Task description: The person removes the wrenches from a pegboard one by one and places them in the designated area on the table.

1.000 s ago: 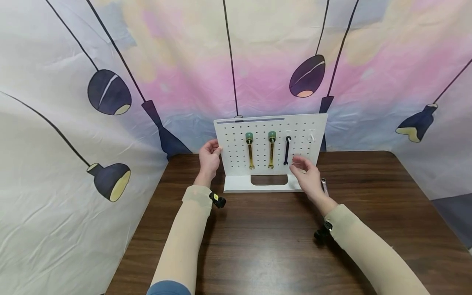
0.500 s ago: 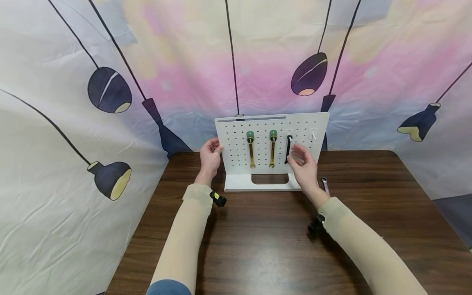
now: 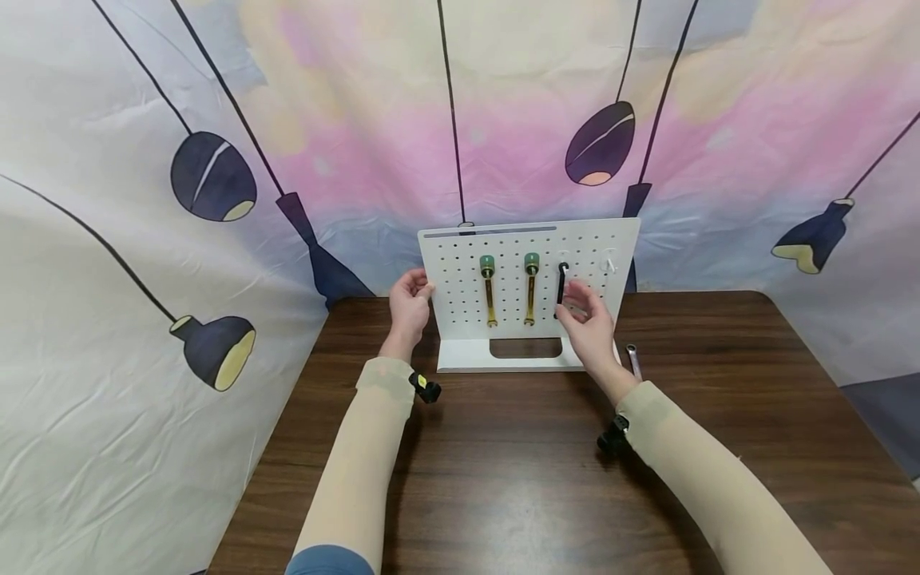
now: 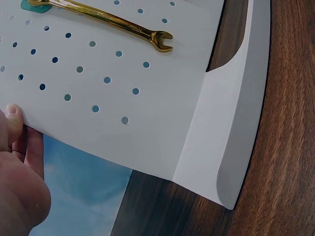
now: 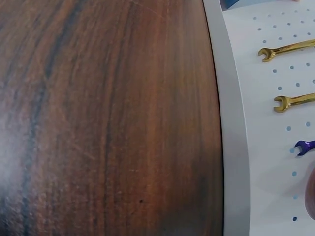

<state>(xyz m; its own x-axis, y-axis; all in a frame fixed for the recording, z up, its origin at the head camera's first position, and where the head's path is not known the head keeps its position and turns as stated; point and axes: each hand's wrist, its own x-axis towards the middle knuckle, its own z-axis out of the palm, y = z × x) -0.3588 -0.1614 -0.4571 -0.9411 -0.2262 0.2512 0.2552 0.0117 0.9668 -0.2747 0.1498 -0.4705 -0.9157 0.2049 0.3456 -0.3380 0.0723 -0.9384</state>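
The background is formed by a printed cloth (image 3: 359, 104), patterned with dark hanging lamps. The bench (image 3: 517, 471), dark wood grain, is seen below it. At 12 o'clock on the bench, a white pegboard (image 3: 511, 299) is stood on its slotted foot (image 3: 463, 361). Clock positions hereafter are read from the board's centre, head view.

The board's edge is pinched at 9 o'clock by the left hand (image 3: 410, 310), thumb in front, fingers behind. The right hand (image 3: 591, 331) is held at 4 o'clock, before the board, its fingers loosely curved; the lower part of a dark purple wrench (image 3: 561, 286) is overlapped by it, and whether that wrench is gripped cannot be told.

This wrench is hung at 3 o'clock. One gold wrench (image 3: 490, 302) is hung at 9 o'clock, a second gold wrench (image 3: 530, 302) near centre; both are topped in green. A silver wrench (image 3: 633, 359) is laid on the bench at 4 o'clock, partly hidden. A clear hook (image 3: 609, 266) is mounted between 2 and 3 o'clock.
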